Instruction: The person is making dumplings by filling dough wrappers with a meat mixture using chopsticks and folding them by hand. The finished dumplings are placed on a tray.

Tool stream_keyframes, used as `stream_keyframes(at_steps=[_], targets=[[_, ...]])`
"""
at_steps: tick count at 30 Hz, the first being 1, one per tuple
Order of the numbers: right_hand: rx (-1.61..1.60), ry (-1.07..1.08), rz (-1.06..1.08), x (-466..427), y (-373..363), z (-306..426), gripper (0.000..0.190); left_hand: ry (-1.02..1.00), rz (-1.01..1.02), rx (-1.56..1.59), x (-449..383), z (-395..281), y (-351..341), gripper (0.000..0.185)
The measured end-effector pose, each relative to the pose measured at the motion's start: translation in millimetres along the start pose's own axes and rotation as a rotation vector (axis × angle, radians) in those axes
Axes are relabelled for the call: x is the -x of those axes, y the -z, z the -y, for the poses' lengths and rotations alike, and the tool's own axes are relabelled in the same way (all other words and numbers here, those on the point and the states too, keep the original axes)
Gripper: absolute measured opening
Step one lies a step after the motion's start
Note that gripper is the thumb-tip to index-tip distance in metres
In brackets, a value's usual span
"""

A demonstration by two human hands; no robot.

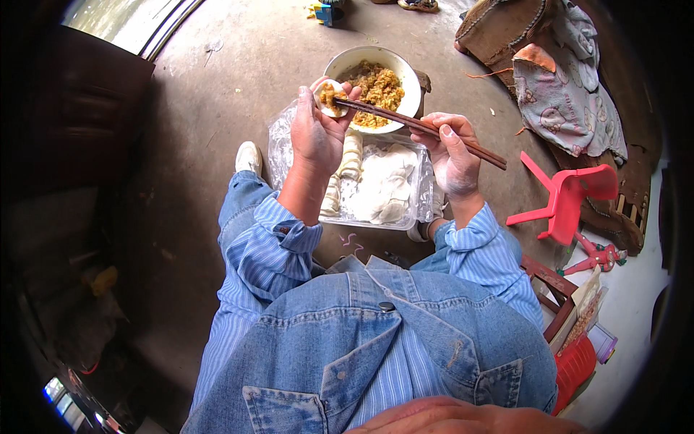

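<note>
My left hand (321, 133) holds a round white dough wrapper (327, 113) with brownish-yellow filling on it. My right hand (452, 157) grips a pair of dark wooden chopsticks (401, 118), whose tips touch the filling. Behind both hands stands a white bowl (334, 62) of chopped filling (382, 89). Nearer to me, a clear plastic tray (374, 224) bears a pile of flat dough wrappers (385, 182) and, on its left side, rows of folded white dumplings (351, 157). Flour dusts my right hand.
Clear plastic film (279, 146) lies beside the tray. At the right are a small red plastic chair (569, 190), a brown couch (488, 32) with a printed cloth (558, 114), and a red toy figure (596, 255). A blue-and-yellow toy (321, 13) stands farther off on the floor.
</note>
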State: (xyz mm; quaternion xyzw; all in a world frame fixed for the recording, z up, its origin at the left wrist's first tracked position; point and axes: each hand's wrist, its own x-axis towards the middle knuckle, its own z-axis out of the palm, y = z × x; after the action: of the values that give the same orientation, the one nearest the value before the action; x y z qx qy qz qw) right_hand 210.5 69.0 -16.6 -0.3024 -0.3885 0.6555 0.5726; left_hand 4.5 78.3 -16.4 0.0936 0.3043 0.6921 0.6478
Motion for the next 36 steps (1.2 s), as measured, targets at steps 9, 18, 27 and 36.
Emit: stream_keyframes(at_steps=[9, 18, 27, 36], targets=[[-0.060, -0.018, 0.036, -2, 1, 9, 0.015, 0.027, 0.011, -0.023, 2, 1, -1, 0.052], [-0.043, -0.049, 0.001, -3, -1, -1, 0.016, 0.067, 0.033, 0.005, 5, 1, -2, 0.055], [-0.093, -0.014, -0.021, -4, 7, 10, 0.017, -0.010, 0.036, -0.015, -2, 0, 7, 0.054], [-0.051, -0.011, -0.005, -3, 6, 6, 0.016, -0.002, 0.017, 0.038, 0, -4, 4, 0.054]])
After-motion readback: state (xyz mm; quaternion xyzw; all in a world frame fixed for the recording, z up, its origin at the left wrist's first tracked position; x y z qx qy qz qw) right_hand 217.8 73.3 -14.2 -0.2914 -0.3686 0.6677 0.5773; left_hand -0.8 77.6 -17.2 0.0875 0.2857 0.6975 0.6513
